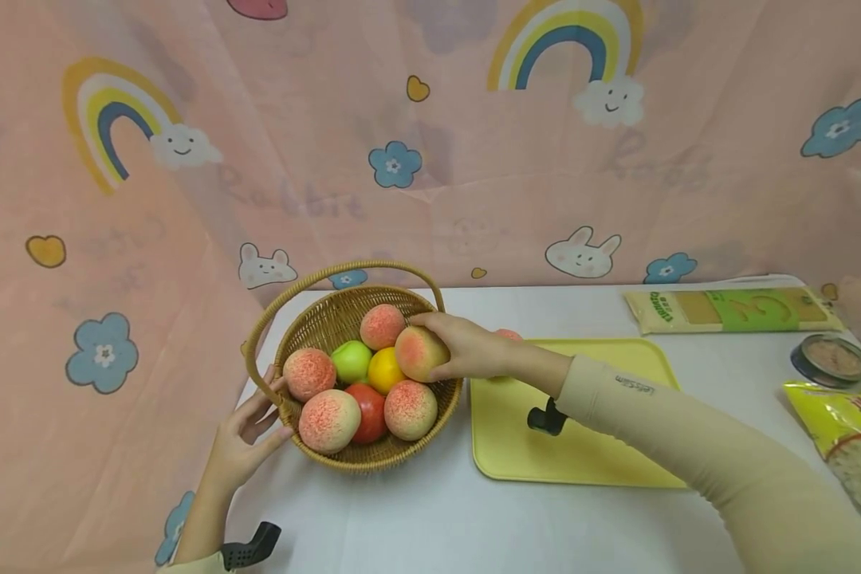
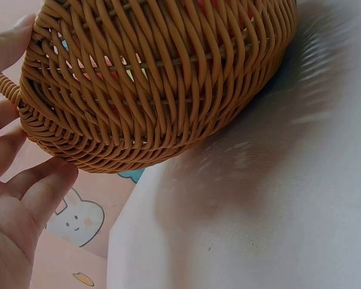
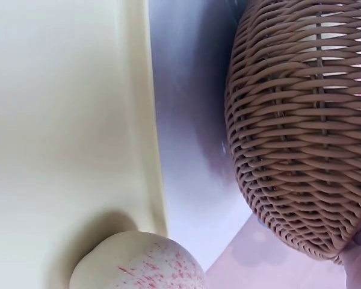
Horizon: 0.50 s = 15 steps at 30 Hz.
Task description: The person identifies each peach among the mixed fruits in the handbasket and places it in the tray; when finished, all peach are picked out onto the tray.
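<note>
A brown wicker basket [image 1: 373,462] with an arched handle [image 1: 316,281] holds several peaches, a green apple [image 1: 351,363], a yellow fruit [image 1: 386,371] and a red fruit [image 1: 366,413]. My left hand [image 1: 237,446] grips the basket's left side by the foot of the handle, fingers and thumb spread along the weave in the left wrist view. At the right rim, my right hand [image 1: 473,349] holds a peach [image 1: 421,353] between thumb and fingers, over the fruit. Another peach [image 3: 141,265] lies on the yellow tray [image 1: 581,474], partly hidden behind my right wrist in the head view.
On the white table [image 1: 402,526], a noodle packet [image 1: 735,309] lies at the back right. A round tin [image 1: 832,359] and a yellow-green bag [image 1: 850,430] sit at the right edge. A pink printed cloth [image 1: 438,159] hangs behind and at the left.
</note>
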Available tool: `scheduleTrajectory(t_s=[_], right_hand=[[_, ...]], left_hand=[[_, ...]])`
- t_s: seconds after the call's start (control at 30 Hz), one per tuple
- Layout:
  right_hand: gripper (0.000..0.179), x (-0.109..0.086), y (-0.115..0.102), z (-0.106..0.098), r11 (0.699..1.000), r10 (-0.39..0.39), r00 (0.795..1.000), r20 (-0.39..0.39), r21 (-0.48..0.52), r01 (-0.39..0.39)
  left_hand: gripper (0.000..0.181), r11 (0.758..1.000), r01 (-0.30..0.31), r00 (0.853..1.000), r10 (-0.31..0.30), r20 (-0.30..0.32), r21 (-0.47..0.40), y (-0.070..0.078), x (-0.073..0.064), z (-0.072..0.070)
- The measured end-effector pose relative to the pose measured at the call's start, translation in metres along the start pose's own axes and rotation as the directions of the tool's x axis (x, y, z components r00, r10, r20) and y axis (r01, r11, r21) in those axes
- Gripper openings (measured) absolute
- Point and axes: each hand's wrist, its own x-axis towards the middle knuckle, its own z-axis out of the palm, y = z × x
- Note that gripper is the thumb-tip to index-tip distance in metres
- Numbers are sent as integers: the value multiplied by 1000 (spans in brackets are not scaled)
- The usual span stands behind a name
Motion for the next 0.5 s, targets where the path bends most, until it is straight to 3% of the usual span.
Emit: scheduleTrajectory(t_s=[0.27, 0.5], right_hand=[[80, 5, -2, 3, 998, -15, 1000, -19, -59, 14], [78, -1, 0, 4, 998, -49, 996, -73, -41, 46]], left_hand=[[68, 1000, 2, 1000, -2, -4, 0, 1, 0, 0], [69, 1000, 4, 1000, -4, 1, -3, 1, -1, 0]])
